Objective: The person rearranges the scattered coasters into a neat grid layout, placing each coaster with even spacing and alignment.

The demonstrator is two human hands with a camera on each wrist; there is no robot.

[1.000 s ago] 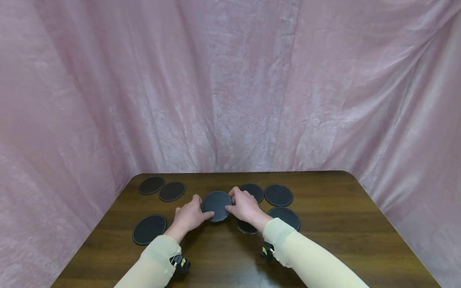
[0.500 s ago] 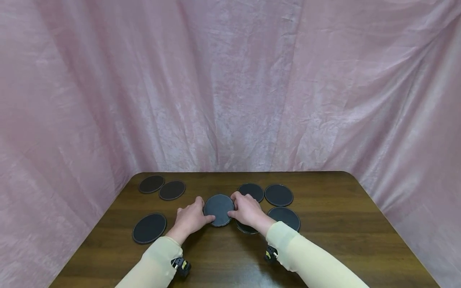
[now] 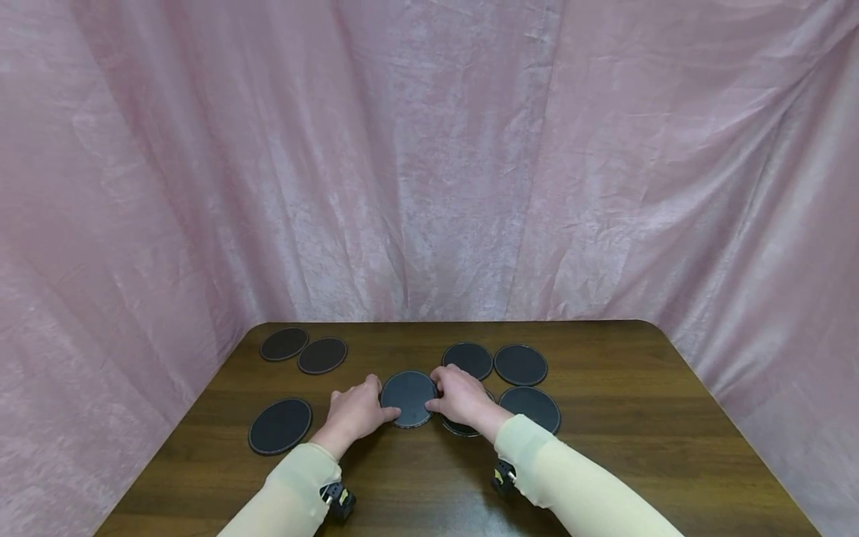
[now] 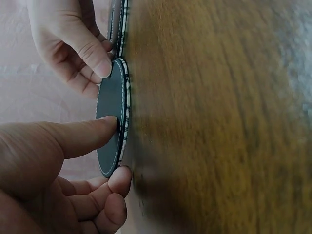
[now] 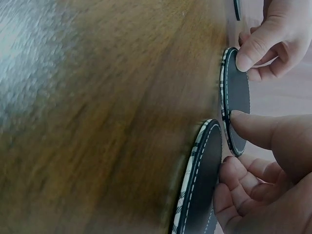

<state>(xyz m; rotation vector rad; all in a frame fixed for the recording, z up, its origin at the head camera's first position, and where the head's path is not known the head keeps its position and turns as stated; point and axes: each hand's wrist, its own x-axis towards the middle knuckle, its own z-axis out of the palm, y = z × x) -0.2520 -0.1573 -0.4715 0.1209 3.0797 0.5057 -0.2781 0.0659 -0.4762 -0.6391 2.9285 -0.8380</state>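
Between my hands is a round black coaster (image 3: 408, 395) with pale edge stitching. In the left wrist view its side shows a black-and-white plaid band, close over the wooden table. My left hand (image 3: 356, 409) pinches its left edge, thumb on top and fingertips at the rim below. From the other side my right hand (image 3: 463, 395) pinches the right edge the same way. Partly hidden under the right hand lies another coaster (image 3: 459, 428). In the right wrist view that coaster (image 5: 202, 170) is beside the right fingertips, showing the same plaid side.
Right of the hands lie more black coasters, one at the back (image 3: 467, 360), one further right (image 3: 520, 365), one nearer (image 3: 532, 407). Left are two at the back (image 3: 284, 344) (image 3: 323, 355) and one in front (image 3: 280, 426). A pink curtain (image 3: 429, 164) hangs behind the table (image 3: 644, 432).
Both hands have brought the coaster slightly toward the person and to the right, lower over the table. Both keep their pinch on it. The other coasters have stayed put.
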